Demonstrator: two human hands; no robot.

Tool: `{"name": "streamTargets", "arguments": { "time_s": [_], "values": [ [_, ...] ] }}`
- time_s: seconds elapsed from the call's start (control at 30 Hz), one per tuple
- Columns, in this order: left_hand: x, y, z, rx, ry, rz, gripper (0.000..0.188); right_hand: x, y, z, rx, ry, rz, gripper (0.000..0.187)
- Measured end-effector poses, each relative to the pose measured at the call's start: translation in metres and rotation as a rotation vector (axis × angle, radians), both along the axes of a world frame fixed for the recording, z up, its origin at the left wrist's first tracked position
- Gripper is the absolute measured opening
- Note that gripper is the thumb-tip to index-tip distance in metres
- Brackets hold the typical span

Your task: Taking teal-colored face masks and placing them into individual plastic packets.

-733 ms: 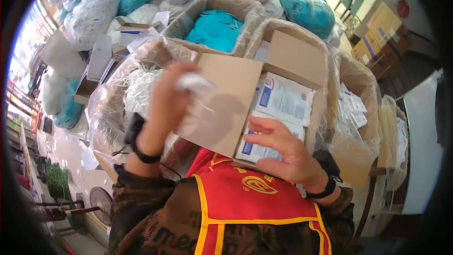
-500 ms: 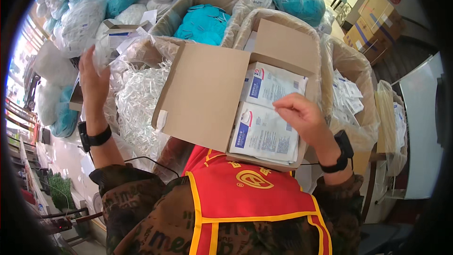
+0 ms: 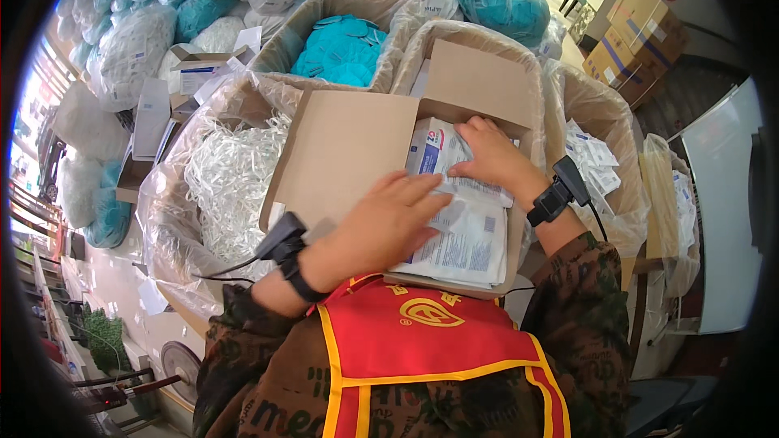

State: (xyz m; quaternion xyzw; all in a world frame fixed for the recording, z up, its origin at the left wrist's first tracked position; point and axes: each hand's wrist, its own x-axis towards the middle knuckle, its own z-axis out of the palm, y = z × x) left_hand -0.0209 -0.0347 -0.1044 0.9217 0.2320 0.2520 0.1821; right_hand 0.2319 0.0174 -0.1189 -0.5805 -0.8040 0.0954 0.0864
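Observation:
In front of my chest an opened cardboard box (image 3: 350,150) holds flat white packets printed in blue, in a far and a near stack. Over the left side of the near packet (image 3: 469,245), my left hand (image 3: 380,223) is open, palm down, its fingers apart and reaching to the boundary between the stacks. At the right edge of the far packet (image 3: 436,146) lies my right hand (image 3: 497,154), fingers spread and thumb on the packet's face. That packet looks slightly bowed. Part of it is hidden under the hand.
Left of the box, a plastic-lined carton (image 3: 182,251) is full of white elastic strips (image 3: 231,170). Behind stands another lined carton with teal discs (image 3: 341,49). To the right, a lined carton (image 3: 608,113) holds small white packets. Filled bags (image 3: 134,57) pile up at the back left.
My left hand has come from the far left, by the bags, to over the box. My right hand has shifted away from me onto the far packet, its fingers spreading.

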Motion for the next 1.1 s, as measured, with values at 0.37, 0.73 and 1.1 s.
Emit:
{"name": "streamTargets", "arguments": {
  "time_s": [0.37,0.73,1.1],
  "values": [
    [0.036,0.005,-0.038,0.137,0.357,0.005,0.045,-0.008,0.013,-0.020,0.128,0.081,-0.032,0.042],
    [0.023,0.009,-0.038,0.024,0.030,-0.033,0.028,-0.008,0.000,0.001,0.262,0.267,0.025,0.030],
    [0.026,0.003,-0.041,0.060,0.104,-0.010,0.022,-0.012,0.012,-0.015,0.099,0.089,-0.056,0.028]
  ]
}}
